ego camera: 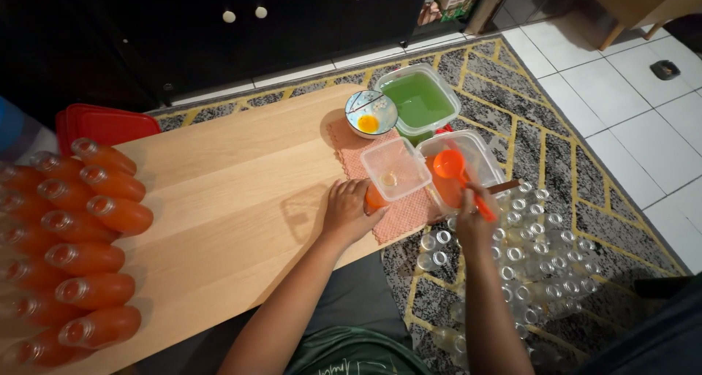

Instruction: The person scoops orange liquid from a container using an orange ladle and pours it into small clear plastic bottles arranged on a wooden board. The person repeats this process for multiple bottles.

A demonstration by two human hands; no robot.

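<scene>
The left hand is closed around a small bottle of orange liquid, holding it on the pink cloth near the right edge of the wooden board. Only a bit of the bottle shows past the fingers, so its long axis cannot be told. Touching its far side sits a small clear square tub, nearly empty.

The right hand grips the handle of an orange ladle; the handle runs from the hand, near and right, up to the bowl, far and left, which hangs over a clear tub of orange liquid just off the board's right edge.

Farther away stands a clear tub of green liquid, and left of it, on the cloth's far end, a patterned bowl with a little orange liquid inside.

On the patterned rug, near and right of the right hand, lies a crowd of empty clear bottles. The board's broad middle is bare; along its left edge filled orange bottles lie in rows, caps pointing right, with red lids stacked at the far left.
</scene>
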